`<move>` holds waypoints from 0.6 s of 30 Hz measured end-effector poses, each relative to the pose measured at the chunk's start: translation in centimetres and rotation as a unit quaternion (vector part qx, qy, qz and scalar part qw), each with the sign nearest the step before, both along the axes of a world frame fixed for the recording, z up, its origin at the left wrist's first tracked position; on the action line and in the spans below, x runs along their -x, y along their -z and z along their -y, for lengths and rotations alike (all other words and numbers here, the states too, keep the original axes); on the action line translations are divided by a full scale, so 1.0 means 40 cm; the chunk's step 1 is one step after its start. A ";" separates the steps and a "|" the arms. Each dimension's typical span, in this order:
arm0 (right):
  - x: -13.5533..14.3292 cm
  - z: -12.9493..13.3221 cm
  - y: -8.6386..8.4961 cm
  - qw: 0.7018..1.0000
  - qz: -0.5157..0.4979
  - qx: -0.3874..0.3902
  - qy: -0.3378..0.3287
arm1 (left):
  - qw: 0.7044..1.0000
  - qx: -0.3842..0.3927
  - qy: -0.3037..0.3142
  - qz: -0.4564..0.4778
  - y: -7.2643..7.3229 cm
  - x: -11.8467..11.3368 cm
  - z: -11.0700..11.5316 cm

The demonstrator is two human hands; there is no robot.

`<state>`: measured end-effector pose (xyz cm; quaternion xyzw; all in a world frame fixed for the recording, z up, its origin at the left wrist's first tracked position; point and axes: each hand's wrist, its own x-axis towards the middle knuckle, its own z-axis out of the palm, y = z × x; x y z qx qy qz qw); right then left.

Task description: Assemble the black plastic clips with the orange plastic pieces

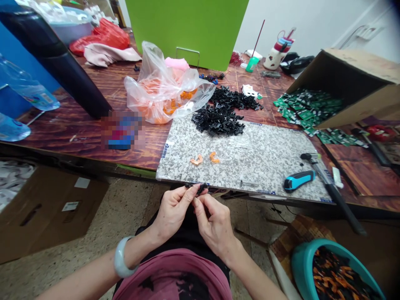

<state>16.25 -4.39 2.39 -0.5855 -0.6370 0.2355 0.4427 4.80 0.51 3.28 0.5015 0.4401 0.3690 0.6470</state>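
Just off the front edge of the speckled stone slab [225, 166], my left hand [175, 206] pinches a small black plastic part [202, 188] between thumb and fingers. My right hand [214, 218] is closed close against it, thumb and forefinger pressed together below the part; whatever lies between those fingertips is too small to make out. On the slab ahead lie two curved orange plastic pieces [215, 157]. Behind them is a heap of black plastic parts [218, 118], with thin clear strips beside it. A clear plastic bag [150, 100] with orange pieces stands at the back left.
A blue utility knife [299, 181] and a hammer [336, 200] lie on the right. Green circuit boards [308, 104] spill from a cardboard box [359, 89]. A teal bucket [300, 266] of black and orange parts stands low right. A dark bottle [62, 62] rises at left.
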 end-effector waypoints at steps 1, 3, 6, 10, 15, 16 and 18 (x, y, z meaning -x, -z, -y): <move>-0.003 0.001 -0.002 1.000 0.001 0.005 0.006 | 1.000 -0.008 0.001 -0.015 0.001 0.002 -0.001; -0.010 0.002 -0.009 1.000 0.005 0.020 0.022 | 0.998 -0.032 0.005 -0.045 0.006 0.006 -0.003; -0.024 0.003 -0.017 0.998 0.017 0.052 0.038 | 0.993 -0.072 0.015 -0.088 0.015 0.014 -0.006; -0.042 -0.004 -0.018 0.994 0.041 0.094 0.027 | 0.983 -0.118 0.044 -0.136 0.022 0.026 -0.007; -0.058 -0.012 -0.019 0.983 0.109 0.146 -0.013 | 0.966 -0.146 0.110 -0.181 0.021 0.043 -0.007; -0.061 -0.013 -0.021 0.979 0.131 0.154 -0.026 | 0.962 -0.151 0.123 -0.190 0.019 0.046 -0.008; -0.067 -0.016 -0.028 0.967 0.191 0.159 -0.051 | 0.953 -0.166 0.148 -0.207 0.015 0.050 -0.010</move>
